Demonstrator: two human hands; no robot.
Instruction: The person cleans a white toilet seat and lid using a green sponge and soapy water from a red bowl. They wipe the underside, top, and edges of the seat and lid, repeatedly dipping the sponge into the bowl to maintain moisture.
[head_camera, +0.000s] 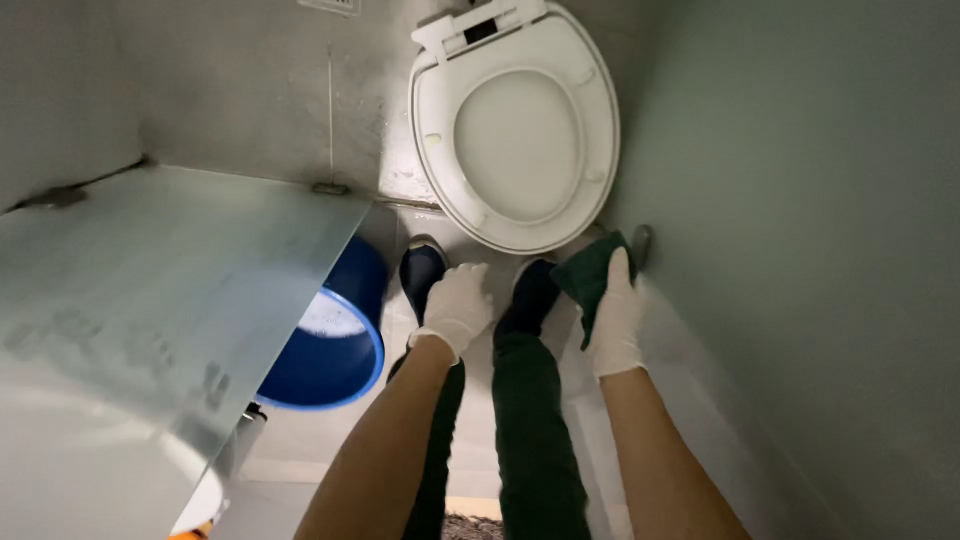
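Two bare forearms reach down from the camera, both hands in white gloves. Right hand (617, 312) holds a dark green cloth (592, 272) – its fingers (622, 270) are closed around the cloth, which hangs just below the front rim of the toilet (515, 125) and close to the grey wall (800, 250) on the right. Left hand (455, 308) holds nothing; its fingers are curled loosely downward, above a dark shoe (420, 270). Between the arms stand the person's legs in dark green trousers (530, 420). White toilet seat is down, with the bowl open. To the left, a blue bucket (335, 340) with foamy water stands on the floor, partly hidden under a grey counter (160, 290).
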